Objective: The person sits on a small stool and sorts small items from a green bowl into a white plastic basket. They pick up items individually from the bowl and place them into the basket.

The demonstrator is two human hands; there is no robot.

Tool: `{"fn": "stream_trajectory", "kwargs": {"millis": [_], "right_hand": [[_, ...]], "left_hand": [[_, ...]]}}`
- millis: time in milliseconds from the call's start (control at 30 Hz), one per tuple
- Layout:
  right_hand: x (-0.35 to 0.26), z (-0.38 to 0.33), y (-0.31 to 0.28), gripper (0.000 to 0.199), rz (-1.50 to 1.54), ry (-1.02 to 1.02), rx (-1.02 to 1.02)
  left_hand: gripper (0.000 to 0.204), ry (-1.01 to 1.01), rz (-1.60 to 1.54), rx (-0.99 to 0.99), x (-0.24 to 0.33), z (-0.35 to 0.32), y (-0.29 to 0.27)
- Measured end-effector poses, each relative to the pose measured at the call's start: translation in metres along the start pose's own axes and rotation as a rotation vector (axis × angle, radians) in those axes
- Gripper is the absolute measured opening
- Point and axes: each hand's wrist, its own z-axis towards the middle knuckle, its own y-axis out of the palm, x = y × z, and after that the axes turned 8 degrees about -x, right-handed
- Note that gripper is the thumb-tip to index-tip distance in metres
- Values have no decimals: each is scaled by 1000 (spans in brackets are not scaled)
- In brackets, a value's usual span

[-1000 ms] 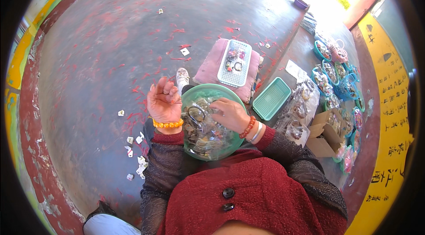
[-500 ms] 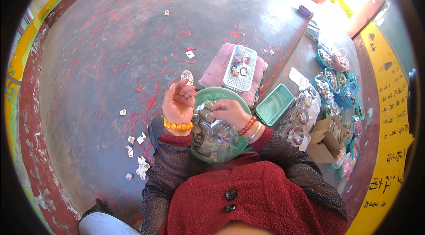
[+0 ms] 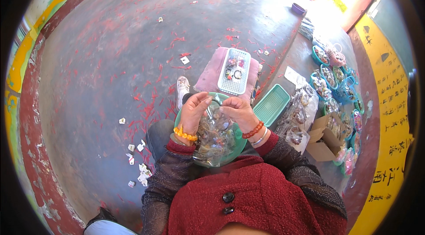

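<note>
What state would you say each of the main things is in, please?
Left hand: fingers bent in, beside clear packet; grip unclear
Right hand: pinching the clear packet
Green basin: open, filled with packets
Pale basket: open, holding trinkets, on pink cushion
Green basket: open-topped, upright
Cardboard box: flaps open
Purple bowl: upright

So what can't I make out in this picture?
All in the head view:
Green round plastic bowl: its bottom, hidden by the heaped clear plastic packets.
Left hand and right hand: exactly what lies between their fingertips, too small and shiny.
Small mixed-colour trinkets in the pale-blue plastic tray: each one's kind, too small.
Light-blue cloth, lower left: the rest, cut off by the lower edge.
</note>
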Motion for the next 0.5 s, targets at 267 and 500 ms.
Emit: {"fn": "stream_trajectory", "kwargs": {"millis": [267, 500], "right_hand": [[-7, -5, 4, 10, -212, 84, -59], [3, -10, 0, 10, -287, 58, -58]], "left_hand": [[21, -126, -145, 10, 4, -3, -1], [20, -117, -244, 4, 10, -4, 0]]}}
